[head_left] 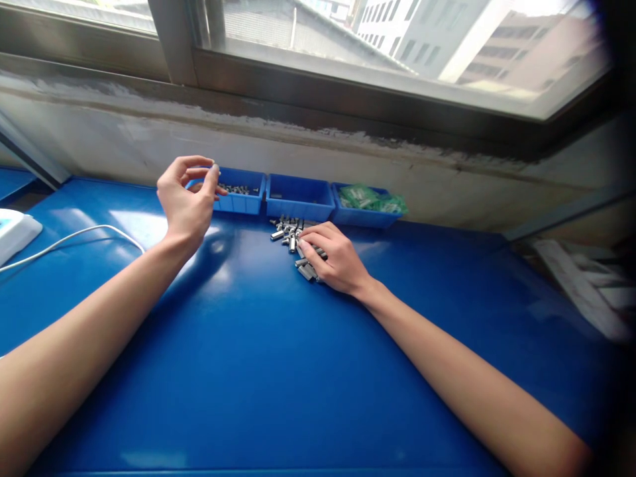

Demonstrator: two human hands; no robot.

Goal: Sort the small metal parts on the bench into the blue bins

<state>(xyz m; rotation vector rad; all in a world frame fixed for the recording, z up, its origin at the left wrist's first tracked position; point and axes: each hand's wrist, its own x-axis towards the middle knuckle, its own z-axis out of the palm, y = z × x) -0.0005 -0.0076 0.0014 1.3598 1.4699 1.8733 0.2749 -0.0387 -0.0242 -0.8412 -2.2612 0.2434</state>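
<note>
Your loose metal parts (292,244) sat near the blue table's (318,371) far edge. Your right hand (335,258) was on them, can't tell if it gripped any. Your left hand (186,209), thumb and forefinger close together, hovered by the left bin (241,204); can't tell if it pinched anything, tbh.

No text, label, brand, number or sign was legible in the head camera view.
</note>
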